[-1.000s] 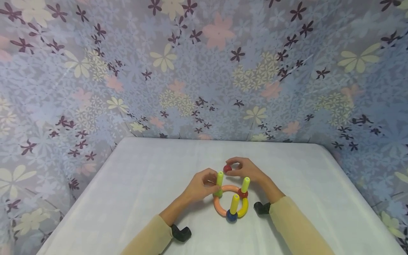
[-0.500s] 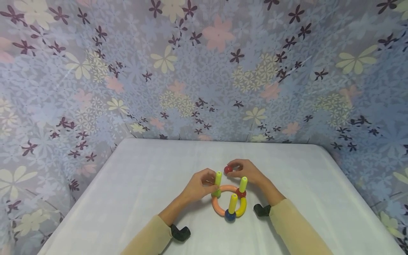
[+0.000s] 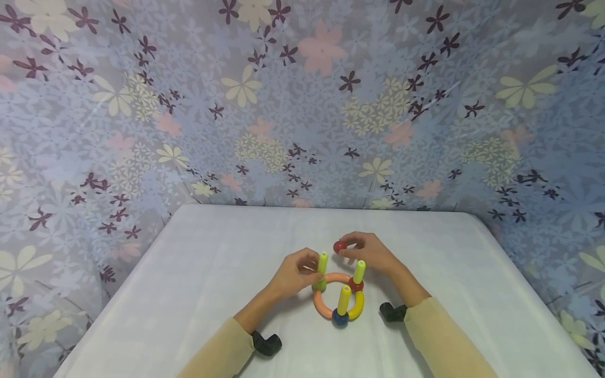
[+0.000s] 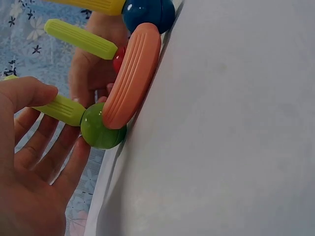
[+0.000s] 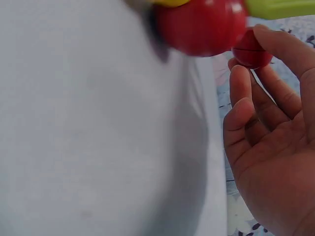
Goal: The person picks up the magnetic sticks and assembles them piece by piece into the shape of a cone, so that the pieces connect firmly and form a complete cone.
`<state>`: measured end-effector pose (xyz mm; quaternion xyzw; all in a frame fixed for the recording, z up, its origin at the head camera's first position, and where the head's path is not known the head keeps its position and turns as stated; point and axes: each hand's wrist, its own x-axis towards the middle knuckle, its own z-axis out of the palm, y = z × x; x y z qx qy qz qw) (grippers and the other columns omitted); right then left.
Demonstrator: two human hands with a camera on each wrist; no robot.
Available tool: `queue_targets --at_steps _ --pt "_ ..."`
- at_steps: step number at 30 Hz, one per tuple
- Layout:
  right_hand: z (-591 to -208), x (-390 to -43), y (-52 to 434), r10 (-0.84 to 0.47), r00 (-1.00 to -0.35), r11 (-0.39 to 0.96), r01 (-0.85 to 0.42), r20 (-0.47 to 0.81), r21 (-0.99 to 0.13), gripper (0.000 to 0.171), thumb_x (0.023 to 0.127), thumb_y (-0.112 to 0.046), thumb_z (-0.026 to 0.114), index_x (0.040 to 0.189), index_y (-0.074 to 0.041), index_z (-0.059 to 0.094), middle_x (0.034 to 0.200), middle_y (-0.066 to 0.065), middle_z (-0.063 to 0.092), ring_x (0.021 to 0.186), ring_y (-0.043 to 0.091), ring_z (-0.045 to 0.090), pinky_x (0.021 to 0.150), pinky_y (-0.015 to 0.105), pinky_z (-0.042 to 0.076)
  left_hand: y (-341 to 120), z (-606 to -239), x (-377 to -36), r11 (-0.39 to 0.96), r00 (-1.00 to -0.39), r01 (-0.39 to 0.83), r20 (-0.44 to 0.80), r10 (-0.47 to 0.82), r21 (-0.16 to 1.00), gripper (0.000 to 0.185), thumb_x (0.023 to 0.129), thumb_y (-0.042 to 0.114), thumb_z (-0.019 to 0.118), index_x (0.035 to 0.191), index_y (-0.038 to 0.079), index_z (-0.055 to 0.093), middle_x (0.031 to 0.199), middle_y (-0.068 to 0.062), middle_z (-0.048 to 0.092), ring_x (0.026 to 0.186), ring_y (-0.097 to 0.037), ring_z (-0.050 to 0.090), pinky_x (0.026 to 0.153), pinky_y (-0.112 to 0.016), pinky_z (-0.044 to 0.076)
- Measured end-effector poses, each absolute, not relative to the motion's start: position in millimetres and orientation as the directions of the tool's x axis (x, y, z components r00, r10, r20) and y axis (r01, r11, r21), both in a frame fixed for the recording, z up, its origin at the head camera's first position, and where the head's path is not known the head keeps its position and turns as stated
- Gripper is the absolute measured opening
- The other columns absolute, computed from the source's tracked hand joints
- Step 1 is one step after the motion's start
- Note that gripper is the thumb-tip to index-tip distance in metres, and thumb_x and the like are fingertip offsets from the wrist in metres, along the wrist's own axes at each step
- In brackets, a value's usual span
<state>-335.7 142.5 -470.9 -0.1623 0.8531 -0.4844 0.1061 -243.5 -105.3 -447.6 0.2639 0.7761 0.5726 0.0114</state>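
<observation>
A toy ring (image 3: 321, 307) of an orange arc (image 4: 130, 78) and a yellow arc (image 3: 359, 307) lies on the white table (image 3: 189, 273). It is joined by a green ball (image 4: 101, 129), a blue ball (image 3: 339, 317) and a red ball (image 3: 355, 286). A yellow-green stick stands upright on each ball. My left hand (image 3: 314, 270) pinches the stick (image 3: 322, 262) on the green ball, thumb on it in the left wrist view. My right hand (image 3: 347, 248) pinches a loose small red ball (image 5: 251, 49) just behind the ring, above the table.
Flower-patterned sheeting (image 3: 302, 105) walls the table at the back and on both sides. Black wrist mounts (image 3: 267, 344) show at both sleeves. Bare white tabletop lies to the left, the right and behind the toy.
My right hand has lifted the small red ball slightly up and away from the ring. The left hand keeps its hold on the stick, and the ring has barely shifted.
</observation>
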Motion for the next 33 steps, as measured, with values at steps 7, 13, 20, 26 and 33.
queue_targets --at_steps 7,13,20,26,33 --pt "-451 -328 142 -0.393 -0.919 0.456 -0.211 0.017 -0.865 0.038 0.080 -0.045 0.075 0.112 -0.026 0.067 0.110 -0.003 0.064 0.090 0.026 0.061 0.077 0.042 0.050 -103 -446 -242 0.209 -0.866 0.398 0.291 0.406 0.893 0.025 0.083 -0.002 0.070 0.106 0.002 0.060 0.103 -0.012 0.064 0.096 -0.029 0.063 0.081 -0.038 0.053" --pt "-436 -324 143 -0.425 -0.902 0.426 -0.277 0.080 -0.861 0.041 0.080 -0.047 0.074 0.114 -0.025 0.067 0.108 -0.003 0.065 0.092 0.023 0.058 0.079 0.049 0.049 -101 -445 -243 0.203 -0.866 0.394 0.288 0.410 0.896 0.025 0.083 -0.002 0.070 0.106 0.002 0.060 0.104 -0.012 0.064 0.097 -0.030 0.063 0.080 -0.036 0.053" --pt "-418 -314 139 -0.477 -0.869 0.380 -0.337 0.130 -0.861 0.038 0.081 -0.046 0.074 0.112 -0.025 0.067 0.102 -0.002 0.066 0.090 0.027 0.058 0.079 0.053 0.049 -100 -444 -244 0.200 -0.863 0.402 0.297 0.407 0.894 0.025 0.082 -0.004 0.070 0.105 0.002 0.061 0.103 -0.012 0.064 0.096 -0.030 0.064 0.080 -0.038 0.053" --pt "-406 -304 132 -0.533 -0.826 0.332 -0.401 0.180 -0.854 0.034 0.083 -0.038 0.075 0.112 -0.023 0.067 0.099 0.001 0.066 0.084 0.030 0.061 0.073 0.046 0.052 -101 -445 -243 0.220 -0.877 0.379 0.273 0.396 0.899 0.025 0.082 -0.003 0.071 0.104 0.003 0.061 0.103 -0.009 0.065 0.096 -0.028 0.064 0.080 -0.034 0.054" --pt "-404 -297 128 -0.570 -0.791 0.309 -0.459 0.224 -0.833 0.034 0.084 -0.025 0.076 0.115 -0.019 0.066 0.101 -0.002 0.066 0.089 0.024 0.060 0.074 0.040 0.051 -103 -447 -242 0.221 -0.878 0.383 0.279 0.389 0.897 0.025 0.082 -0.003 0.071 0.104 0.003 0.061 0.102 -0.009 0.065 0.095 -0.028 0.064 0.078 -0.031 0.054"
